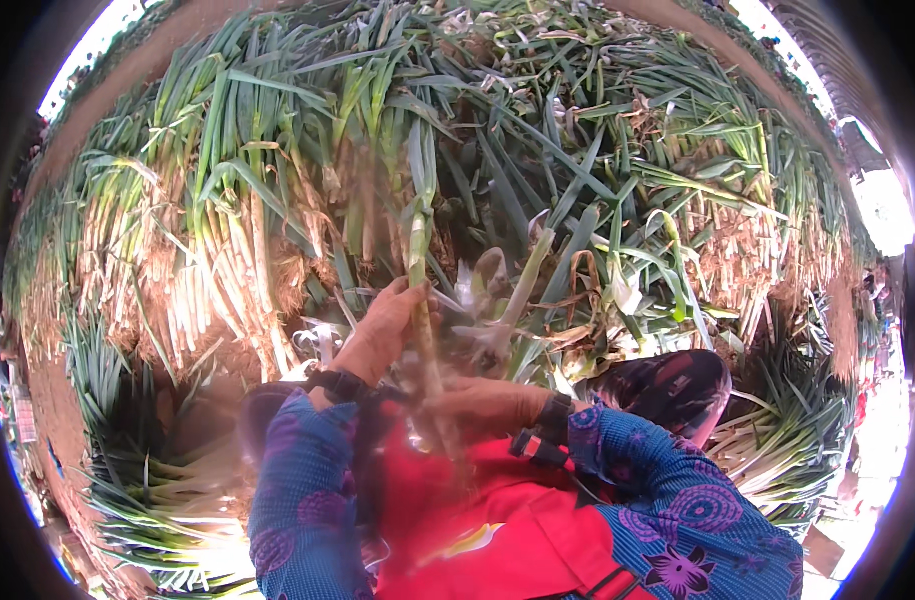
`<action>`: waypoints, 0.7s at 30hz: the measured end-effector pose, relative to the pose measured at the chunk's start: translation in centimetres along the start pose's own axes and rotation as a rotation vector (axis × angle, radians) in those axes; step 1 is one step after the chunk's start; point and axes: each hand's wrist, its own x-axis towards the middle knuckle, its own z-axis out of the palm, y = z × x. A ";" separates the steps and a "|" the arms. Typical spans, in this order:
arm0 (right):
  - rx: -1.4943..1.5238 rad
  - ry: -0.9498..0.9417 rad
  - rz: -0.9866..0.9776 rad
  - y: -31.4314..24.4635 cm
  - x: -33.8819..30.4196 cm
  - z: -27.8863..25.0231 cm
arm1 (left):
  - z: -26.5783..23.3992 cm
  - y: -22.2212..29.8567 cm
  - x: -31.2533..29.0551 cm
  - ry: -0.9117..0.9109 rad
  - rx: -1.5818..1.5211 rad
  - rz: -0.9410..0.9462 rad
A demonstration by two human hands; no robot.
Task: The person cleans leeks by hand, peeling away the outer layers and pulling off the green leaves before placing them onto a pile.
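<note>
A long green onion (pixel 419 245) stands nearly upright before me, its green leaves away from me and its pale lower end near my red apron (pixel 498 520). Around the middle of its stalk my left hand (pixel 383 325) is closed. Lower down, my right hand (pixel 493 402) reaches across from the right, its fingers closed at the pale part of the stalk; they are blurred by motion. The root end is smeared against the apron. Pale, stripped leaves and skins (pixel 498 320) lie just beyond my hands.
Large bunches of green onions (pixel 218 230) lie across the far left, with more at the far right (pixel 748 230). Further piles lie beside me at left (pixel 178 510) and right (pixel 788 440). Loose green leaves (pixel 558 160) cover the middle. My right knee (pixel 668 390) is bent nearby.
</note>
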 end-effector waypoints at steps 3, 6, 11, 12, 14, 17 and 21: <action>-1.123 0.085 -0.518 -2.8 -1.2 -5.7 | 1.5 0.3 -1.8 -0.034 -0.022 0.047; -0.490 0.412 -0.298 -9.3 -3.3 -4.7 | 1.7 0.1 -3.9 -0.048 -0.046 0.059; -0.358 0.703 -0.495 -13.4 -2.2 -2.6 | 4.4 0.3 -9.0 -0.051 -0.072 0.050; -0.311 0.634 -0.481 -13.8 -1.9 -2.7 | 4.9 0.1 -9.6 -0.071 -0.069 0.055; -0.264 0.555 -0.471 -14.1 -1.4 -3.5 | 5.4 0.0 -10.5 -0.085 -0.061 0.068; -0.286 0.447 -0.527 -14.0 -0.7 -4.1 | 6.0 -0.2 -11.9 -0.091 -0.030 0.090; -0.085 0.384 -0.505 -13.7 -1.0 -3.8 | 5.9 -0.8 -12.5 -0.105 -0.115 0.085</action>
